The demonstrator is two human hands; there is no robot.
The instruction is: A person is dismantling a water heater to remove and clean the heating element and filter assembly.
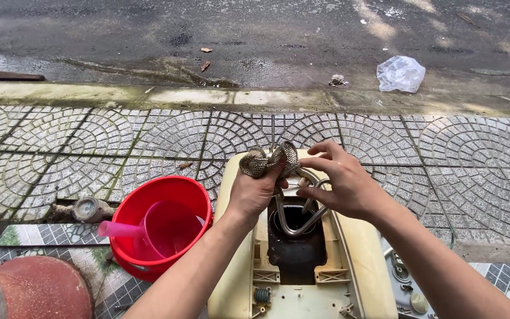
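Hands around metal coil, scourer above.

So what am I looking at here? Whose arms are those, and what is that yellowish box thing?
There is one picture, taken by a camera worn on a person's head, looking down at their own two bare hands. The left hand grips a scrubby wad of metal mesh. The right hand pinches a bent, shiny metal tube that loops out of a dark opening in a cream-coloured plastic casing, some opened-up appliance. Beside it stands a red bucket with a pink scoop inside. Everything sits on patterned paving stones beside a wet road, where a crumpled plastic bag lies.
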